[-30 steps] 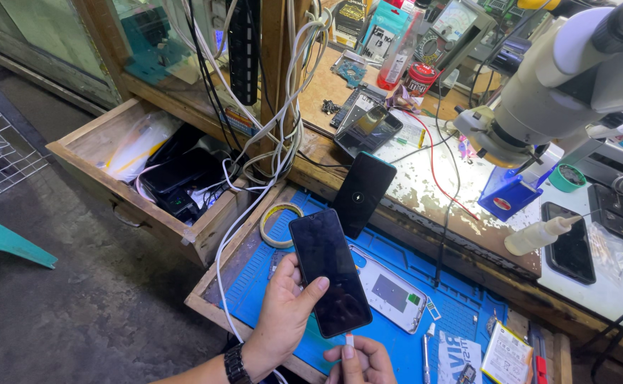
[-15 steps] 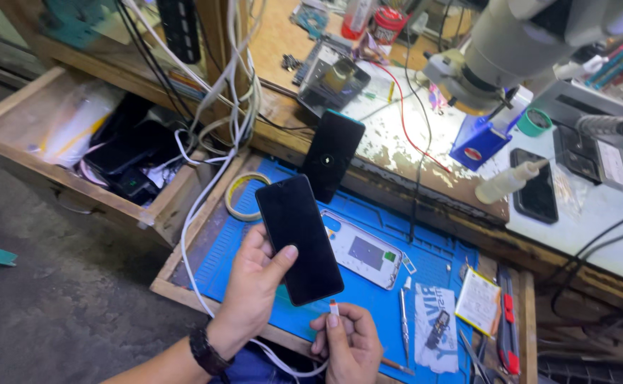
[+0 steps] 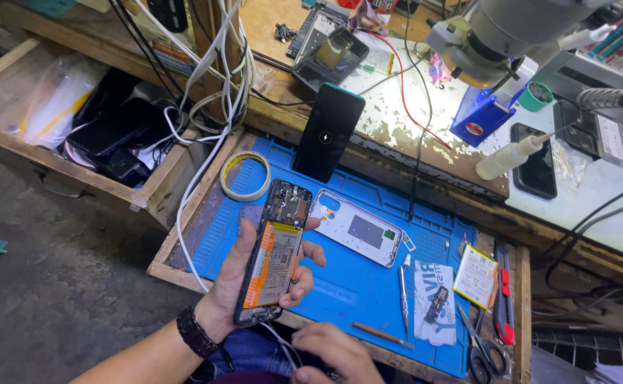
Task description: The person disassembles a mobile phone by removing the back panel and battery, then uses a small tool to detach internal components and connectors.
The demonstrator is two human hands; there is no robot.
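Two hands show in the lower middle of the head view. The left hand (image 3: 254,281), with a dark watch (image 3: 196,332) on its wrist, grasps an opened phone (image 3: 274,252) from below; the fingers wrap its right edge and the thumb lies along its left edge. The phone has no back cover, so its battery and the dark circuit board at its top are visible. It is held tilted over the blue work mat (image 3: 340,284), in the centre of the frame. The right hand (image 3: 333,352) is at the bottom edge, with curled fingers pinching a thin white cable (image 3: 281,343) just below the phone; whether the plug is in the phone I cannot tell.

Just to the right of the phone, a white back cover (image 3: 358,229) lies flat on the mat. Above it, a dark phone (image 3: 328,132) stands leaning on the bench edge. A roll of tape (image 3: 245,176) lies at the upper left corner of the mat. On the right side of the mat are tweezers (image 3: 403,300), scissors (image 3: 476,341) and a small battery (image 3: 476,267). An open wooden drawer (image 3: 77,135) fills the upper left.
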